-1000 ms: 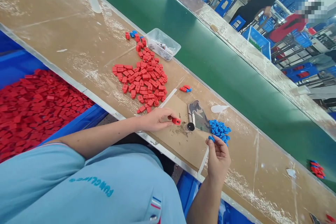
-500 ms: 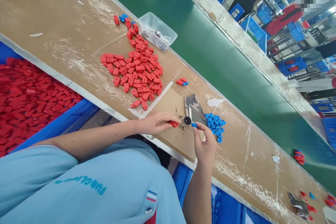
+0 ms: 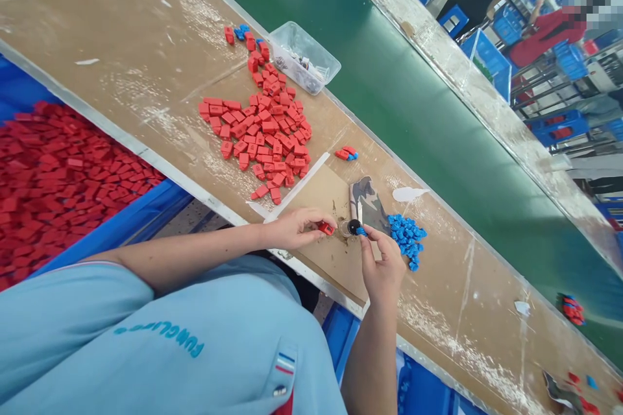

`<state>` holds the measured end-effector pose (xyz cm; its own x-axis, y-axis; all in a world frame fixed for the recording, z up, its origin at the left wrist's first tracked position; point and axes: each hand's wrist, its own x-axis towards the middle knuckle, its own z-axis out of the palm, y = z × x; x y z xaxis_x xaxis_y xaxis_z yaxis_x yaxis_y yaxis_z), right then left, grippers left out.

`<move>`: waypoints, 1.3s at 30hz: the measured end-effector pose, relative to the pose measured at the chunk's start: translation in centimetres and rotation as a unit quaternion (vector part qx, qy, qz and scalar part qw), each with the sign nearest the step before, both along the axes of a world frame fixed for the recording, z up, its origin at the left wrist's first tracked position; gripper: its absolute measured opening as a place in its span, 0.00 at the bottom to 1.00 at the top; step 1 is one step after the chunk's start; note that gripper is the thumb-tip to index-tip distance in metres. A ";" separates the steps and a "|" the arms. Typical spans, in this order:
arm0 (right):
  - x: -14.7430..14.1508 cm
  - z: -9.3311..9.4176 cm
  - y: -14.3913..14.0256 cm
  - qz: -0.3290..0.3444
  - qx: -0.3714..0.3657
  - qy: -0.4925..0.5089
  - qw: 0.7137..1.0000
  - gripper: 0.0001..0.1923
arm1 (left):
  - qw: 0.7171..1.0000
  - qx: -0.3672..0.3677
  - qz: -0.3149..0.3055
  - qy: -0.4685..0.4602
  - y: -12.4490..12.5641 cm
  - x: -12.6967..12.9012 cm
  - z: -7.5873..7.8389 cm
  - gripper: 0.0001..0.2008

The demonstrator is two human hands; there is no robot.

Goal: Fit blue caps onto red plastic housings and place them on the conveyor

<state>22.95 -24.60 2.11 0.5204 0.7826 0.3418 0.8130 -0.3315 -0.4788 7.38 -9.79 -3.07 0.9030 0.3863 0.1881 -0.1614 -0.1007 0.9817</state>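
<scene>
My left hand pinches a small red plastic block whose hollow side partly shows. Between thumb and fingertips, my right hand grips a small blue plastic piece. That piece is at the black top of a small round jar, perhaps touching it; I cannot tell for certain. The jar stands on a brown board, against a folded camouflage cloth. Right of the cloth lies a heap of blue pieces. A large pile of red blocks spreads across the table to the left.
A clear plastic tub with small parts stands by the green conveyor belt. A blue crate full of red blocks is at the left. A few joined red-and-blue pieces lie beyond the board. Other people are across the belt.
My right hand has brought the blue piece to the jar's black top. My left hand has turned the red block so its hollow shows. The whole view has shifted slightly.
</scene>
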 end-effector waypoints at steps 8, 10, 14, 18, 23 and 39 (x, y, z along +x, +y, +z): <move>-0.1 0.3 -0.1 -0.008 -0.007 -0.015 1.000 0.14 | 1.000 -0.008 -0.005 0.000 0.1 -0.1 -0.5 0.08; -0.2 0.3 -0.2 -0.013 -0.012 -0.004 1.000 0.14 | 1.000 -0.019 -0.008 0.001 0.1 -0.1 -0.6 0.08; -0.3 0.5 -0.6 -0.015 -0.016 0.036 0.999 0.13 | 1.000 -0.007 -0.008 -0.009 0.1 -0.2 -0.4 0.08; -0.8 0.5 -1.2 -0.030 0.019 0.135 0.990 0.12 | 0.999 0.040 -0.017 -0.014 0.2 -0.5 0.1 0.08; -2.1 0.1 -1.9 -0.020 0.057 0.241 0.969 0.15 | 0.999 0.040 -0.024 -0.006 0.1 -0.6 0.5 0.11; -5.3 -0.9 -1.2 -0.027 0.094 0.384 0.918 0.10 | 0.996 0.025 0.009 0.090 -0.5 -0.6 0.2 0.12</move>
<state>17.62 -25.76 1.23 0.7001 0.7139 -0.0162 0.1960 -0.2139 -0.9570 6.77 -10.26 -2.90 0.9169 0.3967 0.0440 0.0182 -0.1516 0.9883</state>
